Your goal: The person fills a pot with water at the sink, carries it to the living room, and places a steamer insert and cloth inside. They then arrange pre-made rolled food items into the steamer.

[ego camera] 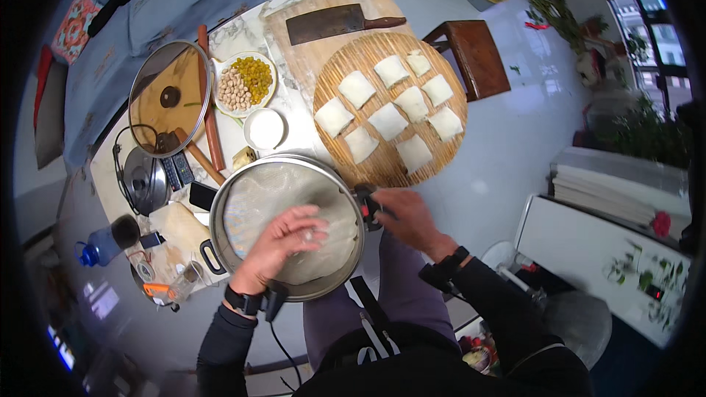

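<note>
A round metal steamer pot (259, 193) lined with a pale cloth stands at the table's near edge. Over the cloth, my left hand (287, 242) hovers with its fingers apart and slightly curled, holding nothing. My right hand (408, 220) is at the pot's black side handle (367, 207); whether its fingers grip it cannot be told. Beyond the pot, several white dough pieces (388, 121) lie on a round slatted mat (386, 171), which overlaps a wooden board (281, 55). A cleaver (325, 25) with a wooden handle rests on that board.
Left of the mat are a plate of nuts and yellow raisins (258, 80), a white bowl (265, 128), a glass lid (146, 85), a long rolling pin (209, 121) and a phone (202, 196). A blue bottle (102, 251) is at the far left; a wooden stool (480, 60) stands right of the table.
</note>
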Action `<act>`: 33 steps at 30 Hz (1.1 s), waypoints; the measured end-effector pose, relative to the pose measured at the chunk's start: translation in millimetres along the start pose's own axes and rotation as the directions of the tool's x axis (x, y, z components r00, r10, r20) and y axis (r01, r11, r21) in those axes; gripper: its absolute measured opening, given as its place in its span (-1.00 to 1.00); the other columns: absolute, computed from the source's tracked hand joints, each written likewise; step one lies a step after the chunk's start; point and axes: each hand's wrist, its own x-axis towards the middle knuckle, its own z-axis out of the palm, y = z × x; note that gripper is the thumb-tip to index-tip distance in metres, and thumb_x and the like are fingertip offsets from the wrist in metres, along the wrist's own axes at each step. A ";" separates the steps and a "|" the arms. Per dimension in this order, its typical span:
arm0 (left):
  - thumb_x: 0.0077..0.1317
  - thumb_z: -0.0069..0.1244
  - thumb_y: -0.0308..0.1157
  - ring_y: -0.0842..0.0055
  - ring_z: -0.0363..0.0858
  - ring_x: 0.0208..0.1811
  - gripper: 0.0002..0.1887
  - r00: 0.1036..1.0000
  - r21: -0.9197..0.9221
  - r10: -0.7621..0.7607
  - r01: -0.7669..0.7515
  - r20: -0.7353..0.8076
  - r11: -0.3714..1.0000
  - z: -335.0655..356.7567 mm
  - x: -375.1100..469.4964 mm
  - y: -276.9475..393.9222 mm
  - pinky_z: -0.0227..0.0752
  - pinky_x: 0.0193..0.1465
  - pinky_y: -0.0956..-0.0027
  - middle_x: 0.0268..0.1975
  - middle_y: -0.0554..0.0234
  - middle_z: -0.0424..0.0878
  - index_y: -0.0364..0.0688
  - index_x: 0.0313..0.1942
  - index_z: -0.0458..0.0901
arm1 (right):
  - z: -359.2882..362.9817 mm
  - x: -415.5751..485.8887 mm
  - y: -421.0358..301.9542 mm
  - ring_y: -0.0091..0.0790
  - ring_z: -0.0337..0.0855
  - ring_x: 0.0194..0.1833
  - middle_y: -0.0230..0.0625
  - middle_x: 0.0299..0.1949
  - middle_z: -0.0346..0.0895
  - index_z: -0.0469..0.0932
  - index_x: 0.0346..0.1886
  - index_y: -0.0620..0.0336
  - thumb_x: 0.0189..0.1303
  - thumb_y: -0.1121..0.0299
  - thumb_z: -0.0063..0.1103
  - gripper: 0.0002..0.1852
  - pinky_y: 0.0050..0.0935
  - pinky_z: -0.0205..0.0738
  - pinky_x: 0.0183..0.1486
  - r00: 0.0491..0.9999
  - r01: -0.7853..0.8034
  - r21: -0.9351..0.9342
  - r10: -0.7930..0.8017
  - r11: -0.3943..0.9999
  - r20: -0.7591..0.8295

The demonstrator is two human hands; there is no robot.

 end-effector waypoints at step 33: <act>-0.05 0.37 -0.30 0.43 0.64 -0.36 -0.37 0.536 -0.082 0.031 -0.186 -0.844 0.979 -11.5 310.8 -12.5 0.55 -0.36 0.40 -0.25 -0.01 0.63 -0.61 -0.11 0.48 | 66.7 263.6 201.1 -0.08 0.58 -0.08 0.08 -0.15 0.55 0.41 -0.02 0.43 -0.20 -0.13 0.41 -0.17 -0.26 0.43 -0.02 0.760 -0.614 0.110 0.548 0.782 0.351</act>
